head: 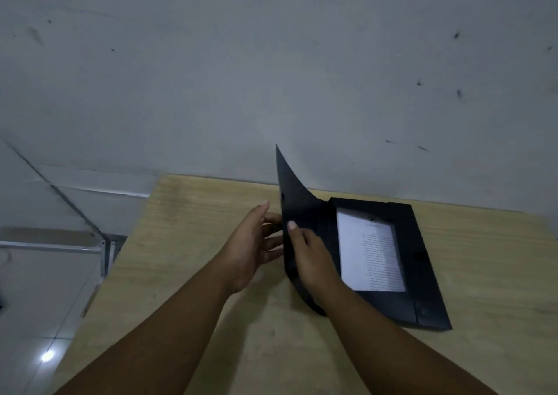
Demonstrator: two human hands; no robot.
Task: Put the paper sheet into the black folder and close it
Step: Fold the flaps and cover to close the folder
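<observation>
Both hands, left hand [253,243] and right hand [311,252], are pinching the black folder's cover flap [297,201], raising it to fold over the paper sheet [370,255] lying just right.

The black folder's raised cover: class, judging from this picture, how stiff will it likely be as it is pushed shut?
The raised cover curves while the left hand and right hand hold it, so it probably flexes rather than swinging rigidly. It looks thin, so likely light. The paper sheet lies flat inside and should stay put.
</observation>
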